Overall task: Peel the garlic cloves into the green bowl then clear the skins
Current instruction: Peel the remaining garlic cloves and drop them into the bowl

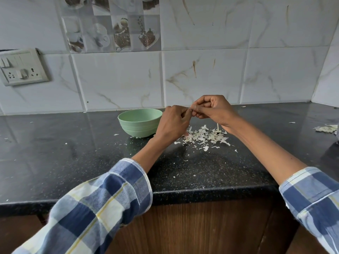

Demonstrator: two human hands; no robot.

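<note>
- Fingers of both my hands curl in tight and meet fingertip to fingertip above the counter, pinching something small between them; my left hand (174,121) and right hand (213,110) hide it almost entirely, so I cannot make out whether it is a garlic clove or only skin.
- Only a thin pale stalk (217,127) pokes down from under my right hand, toward the pile below.
- My green bowl (140,122) stands near the back edge of the black countertop (73,153), just left of my left hand; its inside is tilted away from me, so I cannot see what lies in it.
- It is a pale mint bowl with faint ridges round its lower wall.
- Garlic skins (205,135) lie in a loose heap of white, papery flakes right of the bowl, under my hands, with stray bits scattered toward the front edge.
- More skins (325,128) sit at the counter's right edge, cut off by the frame.
- My checked sleeves (102,204) are pushed back from my wrists.
</note>
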